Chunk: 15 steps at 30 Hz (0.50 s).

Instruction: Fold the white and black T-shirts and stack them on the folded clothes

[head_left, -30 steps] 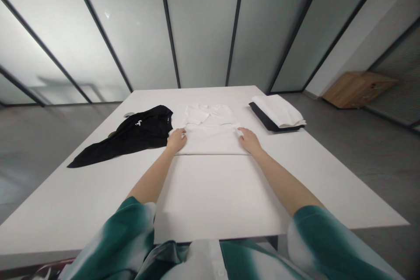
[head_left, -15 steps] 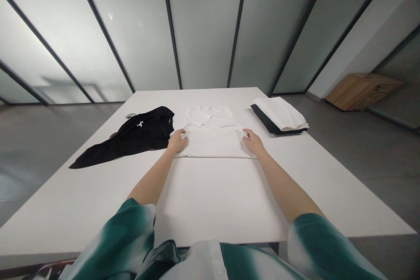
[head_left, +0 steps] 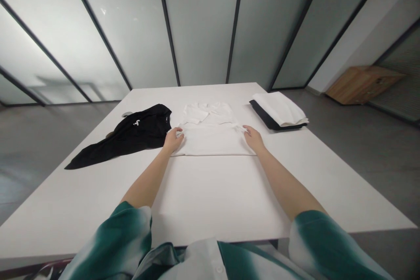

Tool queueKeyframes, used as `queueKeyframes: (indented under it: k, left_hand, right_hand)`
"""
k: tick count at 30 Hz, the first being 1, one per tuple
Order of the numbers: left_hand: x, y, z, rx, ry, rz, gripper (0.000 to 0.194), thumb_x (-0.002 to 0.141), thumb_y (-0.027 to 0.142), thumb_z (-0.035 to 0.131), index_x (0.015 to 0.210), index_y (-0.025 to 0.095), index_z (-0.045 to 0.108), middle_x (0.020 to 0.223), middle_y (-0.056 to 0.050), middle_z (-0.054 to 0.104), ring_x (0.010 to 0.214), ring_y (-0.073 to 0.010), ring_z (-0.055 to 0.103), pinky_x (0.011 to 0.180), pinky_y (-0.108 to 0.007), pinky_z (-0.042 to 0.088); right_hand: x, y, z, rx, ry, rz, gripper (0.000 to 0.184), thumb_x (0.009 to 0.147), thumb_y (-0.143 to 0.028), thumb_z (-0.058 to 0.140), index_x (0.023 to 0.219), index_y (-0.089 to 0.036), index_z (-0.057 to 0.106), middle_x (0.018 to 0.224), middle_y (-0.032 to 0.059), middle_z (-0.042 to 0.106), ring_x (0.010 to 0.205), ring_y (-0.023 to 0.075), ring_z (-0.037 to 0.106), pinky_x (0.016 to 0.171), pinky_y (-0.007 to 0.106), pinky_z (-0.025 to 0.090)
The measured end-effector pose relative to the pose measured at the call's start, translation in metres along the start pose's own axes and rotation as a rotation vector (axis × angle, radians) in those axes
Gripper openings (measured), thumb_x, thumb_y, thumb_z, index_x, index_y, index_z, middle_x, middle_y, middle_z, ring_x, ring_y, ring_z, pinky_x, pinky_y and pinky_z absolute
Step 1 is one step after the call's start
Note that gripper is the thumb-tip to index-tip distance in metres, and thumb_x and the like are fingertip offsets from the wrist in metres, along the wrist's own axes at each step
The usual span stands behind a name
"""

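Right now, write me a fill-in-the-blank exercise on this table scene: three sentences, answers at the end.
The left hand and right hand touch the white T-shirt at its two ____ edges. The black garment lies to the person's ____ of the T-shirt. Under the folded white cloth shows a folded ____ layer.

Missing words: side; left; black.

Black garment (head_left: 138, 133) just beside left hand (head_left: 173, 141) (tight), folded stack (head_left: 278, 109) beyond right hand (head_left: 253, 139)

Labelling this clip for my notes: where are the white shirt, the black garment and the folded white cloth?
White shirt (head_left: 210, 139): head view, point on its flat lower body.
Black garment (head_left: 141, 133): head view, point on its middle.
Folded white cloth (head_left: 278, 108): head view, point on its top.
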<state>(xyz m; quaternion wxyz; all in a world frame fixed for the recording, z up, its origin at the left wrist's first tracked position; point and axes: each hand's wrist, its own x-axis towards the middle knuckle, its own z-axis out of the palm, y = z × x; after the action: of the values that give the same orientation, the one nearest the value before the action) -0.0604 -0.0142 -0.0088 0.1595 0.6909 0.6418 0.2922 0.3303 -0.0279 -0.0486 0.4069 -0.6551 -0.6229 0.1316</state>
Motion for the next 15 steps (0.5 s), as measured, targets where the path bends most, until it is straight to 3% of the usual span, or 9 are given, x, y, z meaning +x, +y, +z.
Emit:
queueKeyframes:
  k: [6,15]
  left_hand:
    - [-0.0025,-0.0006,-0.0001,-0.027,0.034,0.003,0.034,0.078,0.027,0.054,0.106,0.015,0.066,0.094,-0.006,0.070,0.073,-0.0195,0.059,0.083,-0.033,0.046]
    - [-0.0051,-0.0017,-0.0015,-0.063,0.062,-0.023,0.034,0.077,0.030,0.054,0.104,0.016,0.067,0.065,0.001,0.057,0.060,-0.0177,0.052,0.071,-0.031,0.045]
  right_hand:
    - [-0.0064,-0.0004,0.0000,-0.036,-0.022,-0.027,0.041,0.083,-0.019,0.047,0.117,-0.019,0.069,0.121,0.0084,0.070,0.112,0.0232,0.064,0.103,0.038,0.046]
    - [-0.0086,-0.0063,-0.0052,-0.096,-0.060,-0.019,0.041,0.083,-0.018,0.047,0.118,-0.018,0.069,0.118,0.0088,0.072,0.110,0.0246,0.064,0.102,0.039,0.046]
